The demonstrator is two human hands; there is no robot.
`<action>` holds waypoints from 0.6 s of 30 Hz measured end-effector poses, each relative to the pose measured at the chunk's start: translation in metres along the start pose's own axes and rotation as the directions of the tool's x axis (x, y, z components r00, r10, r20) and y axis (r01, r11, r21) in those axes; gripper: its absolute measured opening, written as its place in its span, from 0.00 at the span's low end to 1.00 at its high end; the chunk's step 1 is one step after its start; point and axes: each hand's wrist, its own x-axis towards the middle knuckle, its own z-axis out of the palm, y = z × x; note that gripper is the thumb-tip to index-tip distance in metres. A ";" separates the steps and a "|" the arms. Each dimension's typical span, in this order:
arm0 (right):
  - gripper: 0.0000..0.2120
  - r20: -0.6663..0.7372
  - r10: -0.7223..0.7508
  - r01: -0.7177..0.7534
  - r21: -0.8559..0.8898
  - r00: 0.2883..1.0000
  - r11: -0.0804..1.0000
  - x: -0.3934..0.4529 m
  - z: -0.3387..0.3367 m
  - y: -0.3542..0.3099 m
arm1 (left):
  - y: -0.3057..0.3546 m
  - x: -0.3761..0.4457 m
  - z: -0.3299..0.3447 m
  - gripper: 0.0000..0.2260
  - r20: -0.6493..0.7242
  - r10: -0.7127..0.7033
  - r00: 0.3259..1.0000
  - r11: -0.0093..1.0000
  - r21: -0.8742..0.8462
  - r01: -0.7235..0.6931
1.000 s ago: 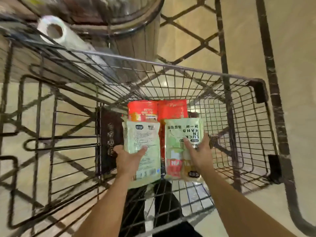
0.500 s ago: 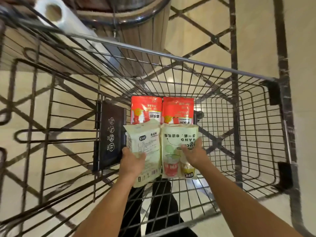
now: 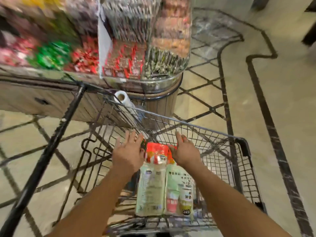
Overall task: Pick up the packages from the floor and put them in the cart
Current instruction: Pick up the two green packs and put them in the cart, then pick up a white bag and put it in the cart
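Head view, blurred by motion. At 9 o'clock, a black bar (image 3: 51, 147) runs diagonally across the tiled floor (image 3: 282, 108). At 11 o'clock, a display stand (image 3: 95, 48) holds wrapped sweets in green, red and brown; a bag roll (image 3: 122, 98) hangs below its round end.

Cart (image 3: 201, 127) fills the lower centre, wire basket seen from above. Left hand (image 3: 127, 155) is over the basket at its left side, fingers (image 3: 132, 137) spread and extended, holding nothing. Whether it touches the wire cannot be told.

Four packages lie flat in the basket, in two rows. Red packs (image 3: 156, 152) sit at the far end, 12 o'clock from the pale ones. Left green pack (image 3: 151, 190) and right green pack (image 3: 179, 192) lie side by side, edges touching, at the near end.

Right hand (image 3: 185, 152) is over the right red pack, fingers extended and loose, gripping nothing. Both forearms reach in from 6 o'clock.
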 end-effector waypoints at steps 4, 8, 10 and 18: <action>0.35 -0.108 -0.149 0.140 -0.090 0.983 0.986 -0.004 -0.069 -0.058 | -0.046 -0.016 -0.076 0.31 -0.178 -0.075 0.981 0.983 0.153 0.103; 0.37 -0.187 -0.264 0.231 -0.180 0.946 0.956 -0.019 -0.122 -0.127 | -0.114 -0.050 -0.139 0.31 -0.322 -0.201 0.925 0.953 0.154 0.261; 0.37 -0.234 -0.334 0.285 -0.218 0.913 0.933 -0.031 -0.139 -0.167 | -0.157 -0.076 -0.159 0.31 -0.418 -0.233 0.878 0.945 0.114 0.305; 0.39 -0.328 -0.600 0.501 -0.341 0.729 0.795 -0.102 -0.137 -0.381 | -0.356 -0.231 -0.206 0.29 -0.568 -0.411 0.713 0.865 0.004 0.502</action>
